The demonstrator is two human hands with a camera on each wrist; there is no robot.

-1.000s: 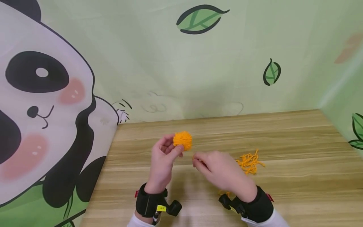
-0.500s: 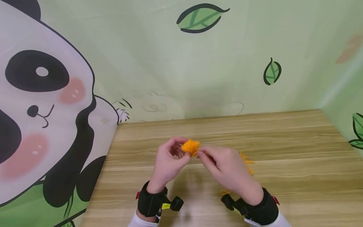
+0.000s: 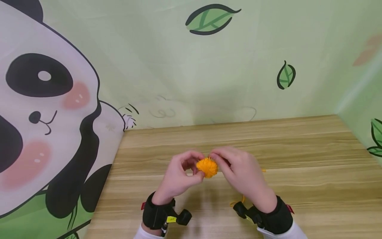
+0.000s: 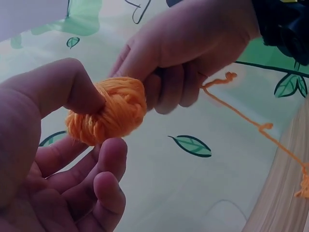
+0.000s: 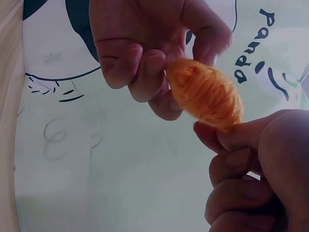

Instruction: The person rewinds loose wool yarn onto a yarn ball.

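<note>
A small orange yarn ball [image 3: 207, 168] is held above the table by my left hand [image 3: 180, 176], pinched between thumb and fingers. My right hand [image 3: 244, 174] is at the ball's right side, its thumb and forefinger pinching the yarn strand close to the ball. In the left wrist view, a loose, kinked yarn tail [image 4: 236, 108] runs out from under the right hand's curled fingers. The right wrist view shows the ball [image 5: 207, 94] wound in an oval shape between both hands. The pinched bit of strand is mostly hidden by the fingertips.
On the wooden table [image 3: 313, 159], a bit of loose orange yarn [image 3: 237, 202] shows near the right wrist. More tangled yarn [image 4: 303, 186] appears at the left wrist view's edge, mostly hidden by the right hand in the head view. A printed cloth backdrop [image 3: 167, 66] stands behind.
The left hand has brought the yarn ball rightward and down and turned it. The right hand, pinching the strand, has moved from below the ball up to its upper right side.
</note>
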